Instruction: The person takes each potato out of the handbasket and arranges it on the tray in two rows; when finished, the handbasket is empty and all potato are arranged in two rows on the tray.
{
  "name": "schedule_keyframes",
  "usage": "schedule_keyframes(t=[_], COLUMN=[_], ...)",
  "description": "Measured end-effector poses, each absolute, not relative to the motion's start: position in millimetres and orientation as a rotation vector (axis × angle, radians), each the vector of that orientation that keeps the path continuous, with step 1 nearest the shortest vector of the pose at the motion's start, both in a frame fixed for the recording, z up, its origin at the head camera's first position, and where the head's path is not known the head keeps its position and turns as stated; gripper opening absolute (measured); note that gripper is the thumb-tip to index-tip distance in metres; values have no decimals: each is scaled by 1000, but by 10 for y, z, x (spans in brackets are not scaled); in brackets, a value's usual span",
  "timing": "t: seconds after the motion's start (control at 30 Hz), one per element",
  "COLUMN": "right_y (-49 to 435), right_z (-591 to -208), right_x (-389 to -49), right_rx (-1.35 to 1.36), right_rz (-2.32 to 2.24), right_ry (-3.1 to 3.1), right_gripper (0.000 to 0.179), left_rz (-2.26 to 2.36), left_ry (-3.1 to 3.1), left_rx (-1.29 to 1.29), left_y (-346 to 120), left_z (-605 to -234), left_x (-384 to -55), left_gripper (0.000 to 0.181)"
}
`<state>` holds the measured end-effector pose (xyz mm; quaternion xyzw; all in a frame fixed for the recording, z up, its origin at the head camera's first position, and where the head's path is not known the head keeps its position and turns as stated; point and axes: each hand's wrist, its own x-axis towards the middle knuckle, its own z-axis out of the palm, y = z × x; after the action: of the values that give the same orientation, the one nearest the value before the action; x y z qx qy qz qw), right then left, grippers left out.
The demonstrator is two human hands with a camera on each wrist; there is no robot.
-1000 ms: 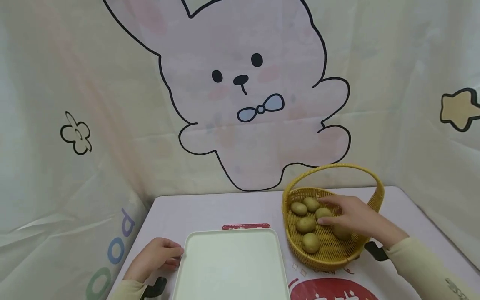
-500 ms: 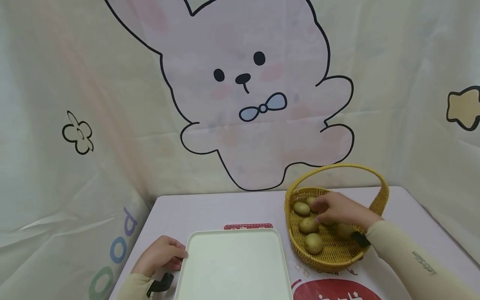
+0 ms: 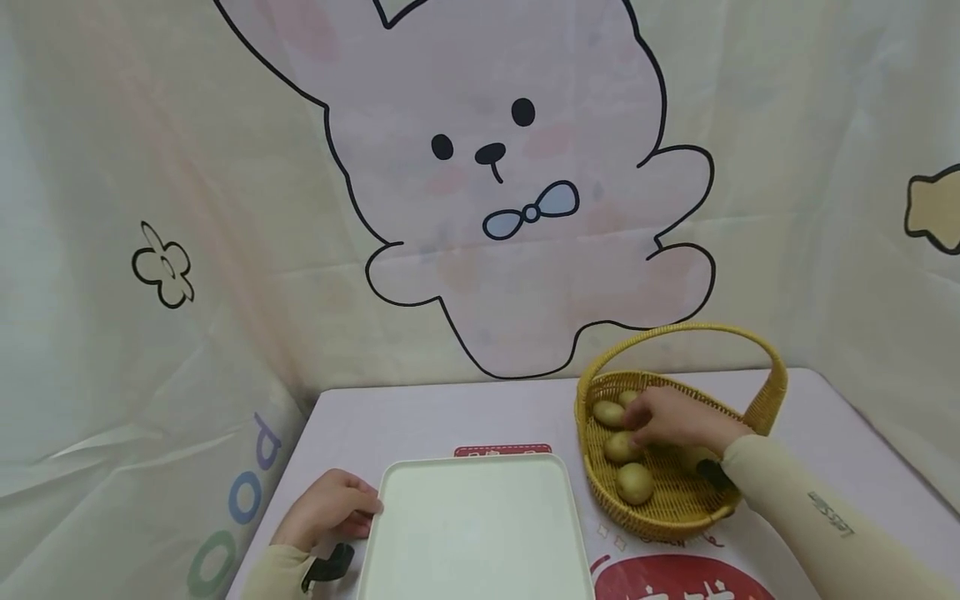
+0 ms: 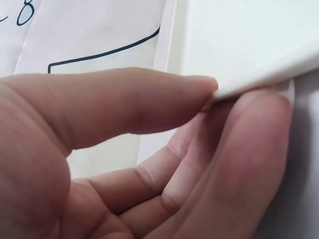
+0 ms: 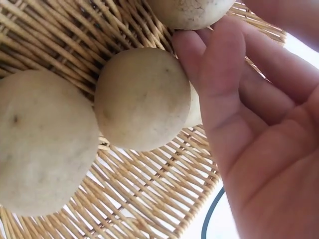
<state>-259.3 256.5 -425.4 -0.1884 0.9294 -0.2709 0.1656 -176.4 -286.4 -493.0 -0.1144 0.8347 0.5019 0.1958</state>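
Observation:
A yellow wicker basket [image 3: 675,521] with a tall arched handle holds several potatoes [image 3: 634,483]. Inside it, my right hand [image 3: 671,418] reaches down among them. In the right wrist view its fingers close on a potato [image 5: 192,12] with cracked skin, cut off by the top edge of the frame. Other potatoes [image 5: 142,99] lie just beside these fingers on the wicker. My left hand [image 3: 330,507] holds the left rim of a white rectangular tray [image 3: 480,525]. In the left wrist view thumb and fingers [image 4: 264,134] pinch that rim, thumb on top.
The white table [image 3: 405,417] carries a printed cloth with a red patch [image 3: 675,579] in front of the basket. Behind it hangs a cloth backdrop [image 3: 480,275] with a cartoon animal. The basket handle [image 3: 772,392] arches close over my right forearm.
My right hand has moved left and its fingers have drawn together on a potato at the back of the basket. The left hand stays at the tray rim; the view shifts slightly.

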Motion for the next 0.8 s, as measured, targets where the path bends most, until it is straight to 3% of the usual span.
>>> schedule_keyframes(t=[0.8], right_y=[2383], right_z=[-4294], right_x=[-2559], right_rx=[-561], right_rz=[-754], right_ry=[2659], right_gripper=[38], left_rz=[1408], left_ry=[2320], left_rx=[-288], left_y=[-2939], left_z=[-4987], left_x=[-1793], left_gripper=[21])
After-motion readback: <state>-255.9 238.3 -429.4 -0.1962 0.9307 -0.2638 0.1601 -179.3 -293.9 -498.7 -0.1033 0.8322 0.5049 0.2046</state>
